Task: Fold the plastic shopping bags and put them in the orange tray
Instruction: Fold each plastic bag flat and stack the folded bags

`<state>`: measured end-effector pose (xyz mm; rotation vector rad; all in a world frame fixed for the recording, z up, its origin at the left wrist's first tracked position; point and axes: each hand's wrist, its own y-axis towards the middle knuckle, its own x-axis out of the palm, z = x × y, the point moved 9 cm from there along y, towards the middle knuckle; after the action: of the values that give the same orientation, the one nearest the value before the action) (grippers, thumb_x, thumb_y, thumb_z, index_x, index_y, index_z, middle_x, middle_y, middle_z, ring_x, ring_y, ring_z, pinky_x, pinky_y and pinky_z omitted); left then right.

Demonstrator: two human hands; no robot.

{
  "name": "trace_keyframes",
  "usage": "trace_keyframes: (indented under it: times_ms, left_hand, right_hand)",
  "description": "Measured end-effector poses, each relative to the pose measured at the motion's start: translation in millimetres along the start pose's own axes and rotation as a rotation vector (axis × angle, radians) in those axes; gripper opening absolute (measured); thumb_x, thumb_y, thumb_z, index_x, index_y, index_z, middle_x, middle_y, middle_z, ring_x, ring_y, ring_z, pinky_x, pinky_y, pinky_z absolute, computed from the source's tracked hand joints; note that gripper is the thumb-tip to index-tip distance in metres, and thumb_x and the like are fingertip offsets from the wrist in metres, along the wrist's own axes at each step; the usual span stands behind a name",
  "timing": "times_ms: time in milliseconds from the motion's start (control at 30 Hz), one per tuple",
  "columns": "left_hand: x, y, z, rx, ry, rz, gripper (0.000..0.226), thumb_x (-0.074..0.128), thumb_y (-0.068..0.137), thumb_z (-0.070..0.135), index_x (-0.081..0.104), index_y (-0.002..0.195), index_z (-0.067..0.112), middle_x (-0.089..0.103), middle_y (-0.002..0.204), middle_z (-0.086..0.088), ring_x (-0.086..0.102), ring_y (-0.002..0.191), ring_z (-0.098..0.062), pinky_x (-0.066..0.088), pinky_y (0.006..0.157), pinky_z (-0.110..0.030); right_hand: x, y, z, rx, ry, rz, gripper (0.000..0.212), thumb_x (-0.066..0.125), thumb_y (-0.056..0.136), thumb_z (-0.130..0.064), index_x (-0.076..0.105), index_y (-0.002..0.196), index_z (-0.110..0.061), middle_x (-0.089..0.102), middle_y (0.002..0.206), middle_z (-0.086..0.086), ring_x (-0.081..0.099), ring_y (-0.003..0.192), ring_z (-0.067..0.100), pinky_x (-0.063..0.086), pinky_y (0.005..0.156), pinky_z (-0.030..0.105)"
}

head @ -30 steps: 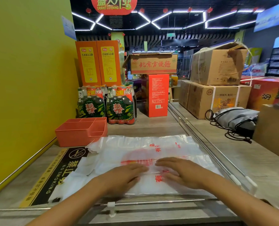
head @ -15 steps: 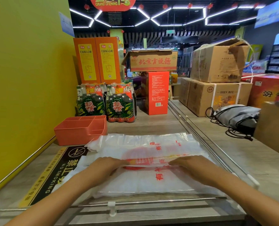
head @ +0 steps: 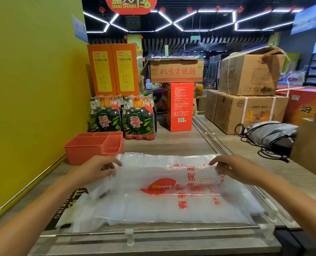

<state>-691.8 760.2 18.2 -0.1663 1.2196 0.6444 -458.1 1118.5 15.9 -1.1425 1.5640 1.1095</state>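
Note:
A translucent white plastic shopping bag (head: pixel 164 198) with red print lies spread across the counter, on top of more clear bags. My left hand (head: pixel 96 169) pinches its far edge on the left side. My right hand (head: pixel 233 169) pinches the same edge on the right. That edge is raised off the counter between my hands. The orange tray (head: pixel 90 152), divided into compartments, stands at the far left by the yellow wall, just beyond my left hand.
Two packs of dark bottles (head: pixel 122 119) and a red carton (head: pixel 179 106) stand behind the tray. Cardboard boxes (head: pixel 246 109) and a grey bag with black cables (head: pixel 271 137) sit at the right. A metal rail (head: pixel 153 231) runs along the counter's near edge.
My hands moved apart and away from me, from pressing flat on the bag's middle to gripping its far edge and lifting it. More of the red print now shows.

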Motion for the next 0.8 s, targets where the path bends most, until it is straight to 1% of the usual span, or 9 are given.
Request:
trace_keyframes:
  times_ms: [133,200,300,367,433,500,600,700,800]
  left_hand:
    - [7,27,-26,-0.139,0.061,-0.064,0.033,0.07,0.093,0.013,0.065,0.115,0.037,0.07,0.098,0.014,0.066,0.09,0.0,0.058,0.083,-0.024]
    - [10,36,-33,-0.19,0.17,-0.069,0.032,0.066,0.095,0.014,0.066,0.12,0.034,0.069,0.107,0.014,0.064,0.096,-0.003,0.058,0.083,-0.029]
    - [0,42,-3,-0.117,0.358,0.118,0.033,0.057,0.099,0.02,0.061,0.13,0.032,0.059,0.133,0.01,0.055,0.12,-0.012,0.053,0.093,-0.035]
    - [7,38,40,-0.003,0.3,0.168,0.037,0.053,0.102,0.029,0.053,0.139,0.031,0.05,0.146,0.011,0.046,0.132,-0.011,0.046,0.106,-0.033]
    - [40,30,83,0.093,0.205,-0.009,0.047,0.046,0.104,0.043,0.039,0.15,0.036,0.034,0.158,0.015,0.032,0.144,-0.007,0.03,0.119,-0.032]
    - [84,21,107,0.143,0.236,-0.233,0.058,0.036,0.105,0.053,0.021,0.158,0.037,0.014,0.166,0.014,0.011,0.152,-0.008,0.011,0.124,-0.033]
    - [124,18,113,0.136,0.263,-0.355,0.066,0.024,0.105,0.057,0.0,0.161,0.031,-0.008,0.168,0.007,-0.011,0.154,-0.01,-0.004,0.126,-0.035]
    - [142,23,109,0.121,0.283,-0.361,0.07,0.019,0.104,0.06,-0.008,0.16,0.027,-0.015,0.168,0.004,-0.018,0.152,-0.011,-0.006,0.126,-0.038]
    - [147,25,109,0.114,0.242,-0.346,0.075,0.016,0.102,0.065,-0.007,0.161,0.026,-0.013,0.168,0.005,-0.017,0.152,-0.009,-0.006,0.126,-0.037]
  right_hand:
    - [16,24,14,0.062,-0.04,-0.004,0.023,0.059,0.101,-0.027,0.066,0.123,-0.032,0.067,0.105,-0.012,0.059,0.086,0.001,0.044,0.074,0.016]
    - [23,32,16,0.062,-0.081,0.025,0.024,0.059,0.101,-0.029,0.067,0.123,-0.031,0.067,0.111,-0.007,0.053,0.088,0.005,0.043,0.076,0.022]
    - [36,34,17,0.069,-0.118,0.038,0.026,0.056,0.102,-0.03,0.065,0.127,-0.029,0.061,0.108,-0.009,0.048,0.094,0.007,0.037,0.078,0.024]
    - [42,34,19,0.077,-0.141,0.054,0.027,0.056,0.102,-0.031,0.065,0.128,-0.029,0.062,0.112,-0.007,0.05,0.101,0.01,0.037,0.082,0.025]
    - [44,35,19,0.092,-0.173,0.073,0.029,0.056,0.102,-0.03,0.064,0.13,-0.029,0.062,0.121,-0.005,0.052,0.116,0.016,0.039,0.091,0.026]
    - [41,35,9,0.077,-0.206,0.136,0.034,0.055,0.102,-0.029,0.059,0.136,-0.027,0.058,0.137,-0.004,0.046,0.131,0.018,0.036,0.108,0.031]
    - [37,29,-43,-0.073,-0.164,0.233,0.043,0.048,0.105,-0.034,0.046,0.148,-0.028,0.042,0.155,-0.005,0.033,0.145,0.016,0.02,0.122,0.032]
    - [61,16,-105,-0.25,-0.092,0.034,0.058,0.029,0.105,-0.053,0.024,0.159,-0.031,0.016,0.163,-0.015,0.009,0.152,0.007,0.002,0.122,0.025]
    - [98,13,-135,-0.292,-0.054,-0.193,0.072,0.02,0.102,-0.064,0.003,0.162,-0.028,-0.003,0.166,-0.015,-0.011,0.152,0.003,-0.007,0.123,0.029]
